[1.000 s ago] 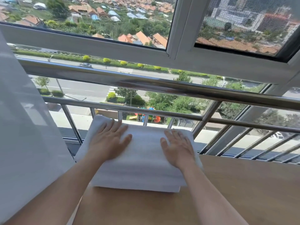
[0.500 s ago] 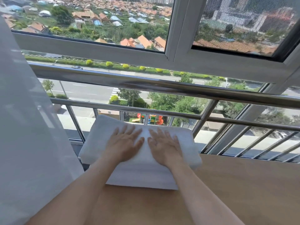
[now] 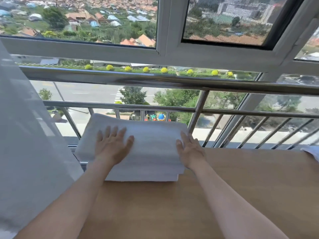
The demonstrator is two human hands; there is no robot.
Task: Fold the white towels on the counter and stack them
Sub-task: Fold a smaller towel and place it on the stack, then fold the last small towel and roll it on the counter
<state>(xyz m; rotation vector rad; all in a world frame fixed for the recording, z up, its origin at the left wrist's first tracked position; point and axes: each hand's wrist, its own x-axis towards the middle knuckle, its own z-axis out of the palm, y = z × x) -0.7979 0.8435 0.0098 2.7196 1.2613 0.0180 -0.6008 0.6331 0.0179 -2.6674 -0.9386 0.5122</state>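
A stack of folded white towels (image 3: pixel 151 152) lies at the far left end of the wooden counter (image 3: pixel 233 187), against the window railing. My left hand (image 3: pixel 112 145) rests flat on the stack's left half, fingers straight and spread. At the stack's right edge my right hand (image 3: pixel 189 149) lies flat, fingers straight, partly over the side. Layered towel edges show along the stack's near side. A corner of another white towel (image 3: pixel 310 151) peeks in at the counter's far right edge.
A steel railing (image 3: pixel 172 81) with vertical bars runs right behind the counter, with the window frame (image 3: pixel 162 52) above it. A sheer white curtain (image 3: pixel 25 144) hangs along the left side, next to the stack.
Half a second ago both hands pressed close together at the stack's middle. They have slid apart, the right one out to the stack's right edge, the left one toward the left half.
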